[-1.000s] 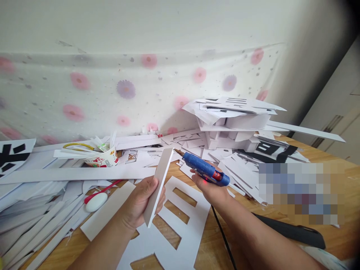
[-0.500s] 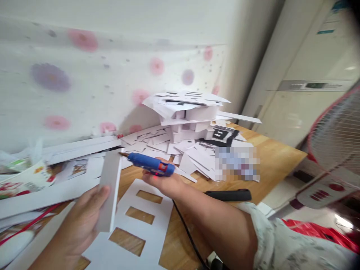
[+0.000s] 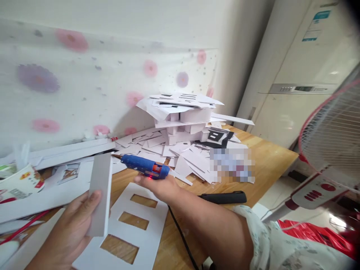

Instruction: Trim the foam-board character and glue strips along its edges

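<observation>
A narrow white foam board strip (image 3: 100,191) stands upright in my left hand (image 3: 74,221), the thumb pressed on its face. My right hand (image 3: 159,187) is wrapped round a blue hot glue gun (image 3: 144,165) with a small red light glowing. The gun's nozzle points left and meets or nearly meets the strip's upper right edge; whether it touches is hard to tell. Below both hands, a white board with rectangular cut-outs (image 3: 153,221) lies on the wooden table (image 3: 270,157). The glue gun's black cord (image 3: 181,232) runs down toward the front.
A layered white board model (image 3: 182,127) stands at the back, loose sheets on top and scraps around it. A black bar-shaped object (image 3: 225,197) lies right of my forearm. At left are a paper bowl (image 3: 22,182) and board strips. A fan (image 3: 334,138) stands at right.
The view has shifted slightly, so most things sit further left. Both hands keep their grips, and the nozzle stays by the strip's upper edge.
</observation>
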`<state>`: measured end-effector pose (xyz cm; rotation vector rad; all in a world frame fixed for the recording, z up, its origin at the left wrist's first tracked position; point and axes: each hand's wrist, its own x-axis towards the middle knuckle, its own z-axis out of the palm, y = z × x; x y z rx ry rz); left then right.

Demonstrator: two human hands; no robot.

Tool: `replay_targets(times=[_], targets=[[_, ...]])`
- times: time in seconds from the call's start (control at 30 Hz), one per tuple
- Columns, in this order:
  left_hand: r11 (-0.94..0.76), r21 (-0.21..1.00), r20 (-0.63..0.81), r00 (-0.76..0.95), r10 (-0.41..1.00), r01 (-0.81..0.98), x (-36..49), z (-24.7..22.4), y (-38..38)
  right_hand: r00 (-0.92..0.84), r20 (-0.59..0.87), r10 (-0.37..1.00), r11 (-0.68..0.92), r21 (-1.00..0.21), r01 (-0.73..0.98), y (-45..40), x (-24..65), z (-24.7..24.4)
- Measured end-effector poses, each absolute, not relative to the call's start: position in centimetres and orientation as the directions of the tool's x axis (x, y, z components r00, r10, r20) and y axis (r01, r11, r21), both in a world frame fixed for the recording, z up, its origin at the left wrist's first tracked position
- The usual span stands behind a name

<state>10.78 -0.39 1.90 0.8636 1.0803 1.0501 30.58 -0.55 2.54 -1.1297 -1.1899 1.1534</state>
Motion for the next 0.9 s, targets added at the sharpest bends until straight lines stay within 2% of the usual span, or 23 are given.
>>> replay_targets(times=[0.13, 0.23, 0.43, 0.9], targets=[[0.153, 0.960, -0.128, 0.117, 0.985, -0.233, 11.4, 2.5, -1.0, 0.084, 0.129, 0.988, 0.132, -0.990, -0.040, -0.7, 30.5, 1.5], [0.114, 0.967, -0.090, 0.114, 0.989, -0.228, 11.3, 2.2, -1.0, 0.089, 0.175, 0.981, 0.181, -0.981, -0.066, -0.4, 30.6, 1.0], [0.118, 0.969, -0.081, 0.172, 0.982, -0.216, 10.7, 1.7, -1.0, 0.078, 0.172, 0.982, 0.177, -0.983, -0.051, -0.6, 30.7, 1.1], [0.093, 0.977, -0.059, 0.177, 0.983, -0.194, 10.8, 1.8, -1.2, 0.071, 0.195, 0.978, 0.194, -0.981, 0.015, -0.7, 30.7, 1.7]])
